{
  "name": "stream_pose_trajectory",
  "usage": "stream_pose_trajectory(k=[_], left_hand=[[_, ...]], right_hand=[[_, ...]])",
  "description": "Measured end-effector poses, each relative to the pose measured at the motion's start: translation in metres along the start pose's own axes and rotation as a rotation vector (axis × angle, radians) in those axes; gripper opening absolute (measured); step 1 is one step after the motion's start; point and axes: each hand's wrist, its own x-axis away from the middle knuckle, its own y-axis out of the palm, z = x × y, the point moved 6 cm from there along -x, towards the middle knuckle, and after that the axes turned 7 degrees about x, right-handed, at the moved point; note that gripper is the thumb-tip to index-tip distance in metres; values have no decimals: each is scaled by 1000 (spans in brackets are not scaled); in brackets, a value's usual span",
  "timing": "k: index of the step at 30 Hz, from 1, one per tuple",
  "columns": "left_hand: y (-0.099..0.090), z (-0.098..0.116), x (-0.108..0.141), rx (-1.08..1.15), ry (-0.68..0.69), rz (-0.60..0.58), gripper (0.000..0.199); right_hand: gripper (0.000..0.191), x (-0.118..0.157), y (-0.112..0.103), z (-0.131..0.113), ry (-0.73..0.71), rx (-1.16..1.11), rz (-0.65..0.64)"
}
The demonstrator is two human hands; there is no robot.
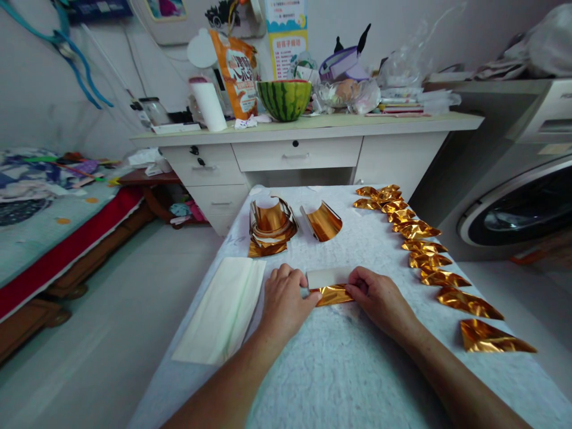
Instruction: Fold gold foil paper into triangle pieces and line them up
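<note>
Between my two hands lies a sheet of gold foil paper [333,294], its near edge turned up in a gold fold and its pale back showing beyond. My left hand [289,293] grips the sheet's left end, thumb on the gold fold. At the right end, my right hand [376,294] pinches the fold between thumb and fingers. Farther back stand a stack of curled gold foil sheets [270,223] and one separate curled sheet [322,221]. A flat pile of pale paper [223,310] rests left of my left hand. Several folded gold foil pieces [426,245] line the table's right side.
A pale cloth covers the table [322,375]. Behind it is a white desk [297,152] bearing a watermelon half [285,98], an orange pouch [236,77] and a paper roll [208,106]. A washing machine [518,173] stands right, a bed [67,226] left.
</note>
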Motion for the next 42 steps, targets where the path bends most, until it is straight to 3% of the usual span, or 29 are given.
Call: stream_pose_trajectory(k=[42], left_hand=[[2, 2, -1, 182, -81, -14, 19]], right_hand=[[13, 0, 1, 0, -23, 9, 16]])
